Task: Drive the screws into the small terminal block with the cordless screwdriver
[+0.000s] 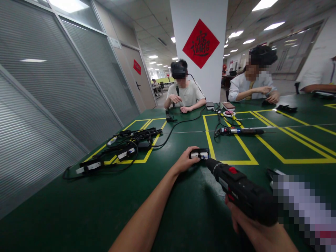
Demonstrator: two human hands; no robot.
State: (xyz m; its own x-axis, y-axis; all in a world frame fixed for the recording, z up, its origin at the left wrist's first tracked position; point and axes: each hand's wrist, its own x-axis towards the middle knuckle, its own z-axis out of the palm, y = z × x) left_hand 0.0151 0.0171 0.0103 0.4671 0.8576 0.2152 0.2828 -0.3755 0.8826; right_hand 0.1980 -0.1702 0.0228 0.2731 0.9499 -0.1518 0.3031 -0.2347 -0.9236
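Note:
My left hand (187,161) grips a small black box-shaped part with white pieces inside (195,154), holding it on the green table with its open side toward me. In my right hand (243,218) is a black cordless drill (244,192) with red accents. The drill's chuck points forward and left, and its front end meets the lower right of the black part in this view. Whether the bit touches a screw there is too small to tell. The drill's body hides part of my right fingers.
Black adapters and cables (131,143) lie tangled at left on the green table (78,206). An electric screwdriver (241,131) lies beyond the drill. A pixelated object (304,210) rests at right. Across the table sit a person in a light shirt (193,92) and another person (236,87), both in headsets.

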